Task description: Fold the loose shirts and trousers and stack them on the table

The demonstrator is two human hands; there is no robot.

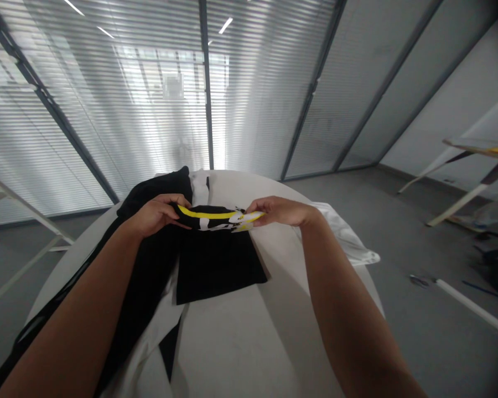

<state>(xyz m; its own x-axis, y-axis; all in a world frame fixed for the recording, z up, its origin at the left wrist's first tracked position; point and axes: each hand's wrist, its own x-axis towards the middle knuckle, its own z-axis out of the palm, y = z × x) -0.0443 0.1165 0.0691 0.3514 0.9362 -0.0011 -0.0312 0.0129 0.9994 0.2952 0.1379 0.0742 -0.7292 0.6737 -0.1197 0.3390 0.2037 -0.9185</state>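
My left hand (pixel 160 214) grips the left end of a folded black cloth with yellow and white markings (pixel 211 216), thumb and fingers closed on its edge. At its other end my right hand (pixel 271 211) pinches the cloth the same way. The cloth is stretched between both hands above a round white table (pixel 228 342). Just below it is a flat black cloth piece (pixel 219 268); whether the two are joined I cannot tell. Black clothing (pixel 147 287) is spread along the left of the table, partly behind my left arm.
White fabric (pixel 344 232) hangs over the table's right edge. A white frame (pixel 29 210) stands at the left. On the right are another table (pixel 477 146) and a white pole (pixel 473 307). Glass partitions with blinds (pixel 257 88) rise beyond the table.
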